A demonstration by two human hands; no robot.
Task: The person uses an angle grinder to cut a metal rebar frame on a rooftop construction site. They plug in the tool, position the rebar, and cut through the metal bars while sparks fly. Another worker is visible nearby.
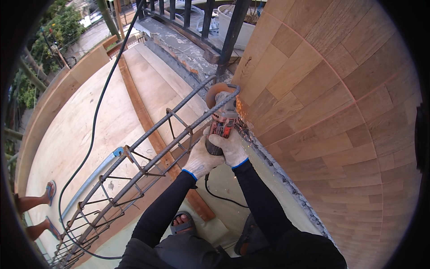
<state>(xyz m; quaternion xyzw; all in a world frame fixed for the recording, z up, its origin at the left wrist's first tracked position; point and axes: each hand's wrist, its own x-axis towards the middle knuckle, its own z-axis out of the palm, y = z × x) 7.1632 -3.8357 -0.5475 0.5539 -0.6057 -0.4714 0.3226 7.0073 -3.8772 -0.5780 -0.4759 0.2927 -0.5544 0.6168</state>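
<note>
Both my hands, in pale work gloves with blue cuffs, are closed around a red and black angle grinder (222, 117). My left hand (200, 158) wraps the left side of its body, and my right hand (231, 147) grips the right side. The grinder's brown disc (217, 93) is at the end of a rebar cage (148, 167), near its bent top bar. Orange sparks (242, 112) spray down the right side, beside the tool. Whether the disc touches the bar is hard to make out.
A wood-pattern tiled surface (322, 89) fills the right. Pale plywood panels (85, 134) with a brown timber strip (139, 103) lie left. A black cable (96, 112) crosses them. Another person's sandalled feet (50, 193) stand far left. Beyond are a black railing (207, 20) and white pot (230, 27).
</note>
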